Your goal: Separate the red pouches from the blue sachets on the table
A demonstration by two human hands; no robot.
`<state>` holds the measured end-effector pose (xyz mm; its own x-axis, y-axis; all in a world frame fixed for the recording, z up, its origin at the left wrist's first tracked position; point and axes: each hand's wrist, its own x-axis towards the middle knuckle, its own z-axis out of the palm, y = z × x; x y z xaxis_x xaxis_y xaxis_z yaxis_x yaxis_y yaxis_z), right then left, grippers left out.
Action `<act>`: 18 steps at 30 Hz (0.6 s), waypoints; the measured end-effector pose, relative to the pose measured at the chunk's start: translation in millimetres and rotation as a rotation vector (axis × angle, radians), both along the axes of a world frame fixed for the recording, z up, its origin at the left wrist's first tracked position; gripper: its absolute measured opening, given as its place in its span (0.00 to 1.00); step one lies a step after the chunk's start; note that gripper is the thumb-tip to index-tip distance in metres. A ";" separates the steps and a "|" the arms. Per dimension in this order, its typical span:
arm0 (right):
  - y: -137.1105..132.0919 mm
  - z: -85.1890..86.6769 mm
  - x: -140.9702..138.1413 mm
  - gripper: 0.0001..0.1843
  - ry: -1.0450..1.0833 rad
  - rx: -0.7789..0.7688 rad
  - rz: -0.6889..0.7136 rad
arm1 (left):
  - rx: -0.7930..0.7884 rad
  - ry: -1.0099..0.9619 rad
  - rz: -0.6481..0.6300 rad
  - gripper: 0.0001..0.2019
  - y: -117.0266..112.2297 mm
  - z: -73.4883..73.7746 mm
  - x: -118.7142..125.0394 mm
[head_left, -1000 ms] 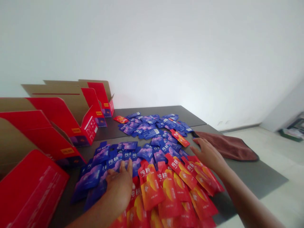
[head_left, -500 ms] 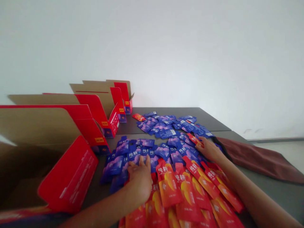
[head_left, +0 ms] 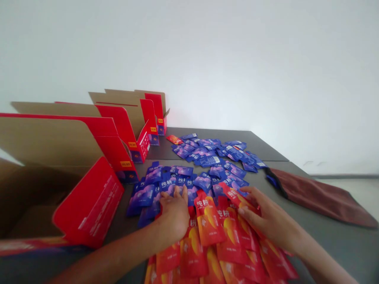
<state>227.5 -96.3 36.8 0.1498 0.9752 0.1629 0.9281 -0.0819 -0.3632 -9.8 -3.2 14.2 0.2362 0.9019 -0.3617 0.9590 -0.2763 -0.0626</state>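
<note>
Many flat pouches lie heaped in front of me. The red-orange pouches point(head_left: 209, 225), printed with a yellow fruit, make the near pile. Behind and left of them are blue-purple pouches point(head_left: 145, 195). My left hand point(head_left: 174, 215) rests where the two colours meet, its fingers somewhat apart on the blue pouches, with no pouch visibly held. Over the right part of the red pile, my right hand point(head_left: 262, 213) has its thumb and fingers around a red pouch point(head_left: 232, 195), covering its lower end.
Open red cardboard boxes point(head_left: 89, 201) with brown insides stand in a row along the left. More blue pouches point(head_left: 210, 152) and one red pouch point(head_left: 174, 139) lie farther back on the dark table point(head_left: 334, 244). A brown cloth bag point(head_left: 322, 195) lies at the right.
My right hand has brought a red pouch from among the blue ones back toward me, over the red pile. My left hand stays at nearly the same place. The camera view has shifted slightly.
</note>
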 end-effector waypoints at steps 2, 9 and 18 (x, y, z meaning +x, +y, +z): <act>-9.4 -1.2 -19.0 0.28 -0.010 -0.044 0.036 | 0.023 0.010 -0.003 0.42 0.0 -2.9 -0.5; -30.5 -0.3 -73.1 0.26 -0.016 -0.032 0.178 | 0.023 -0.012 -0.016 0.42 3.0 -11.1 -0.6; -31.6 5.2 -118.3 0.23 0.039 -0.076 0.198 | 0.028 -0.022 -0.055 0.31 9.1 -3.7 -8.3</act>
<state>109.3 -127.9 42.0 -0.0412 0.9955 0.0854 0.9142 0.0720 -0.3989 -18.1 5.9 10.4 0.2930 0.8972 -0.3305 0.9438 -0.3267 -0.0500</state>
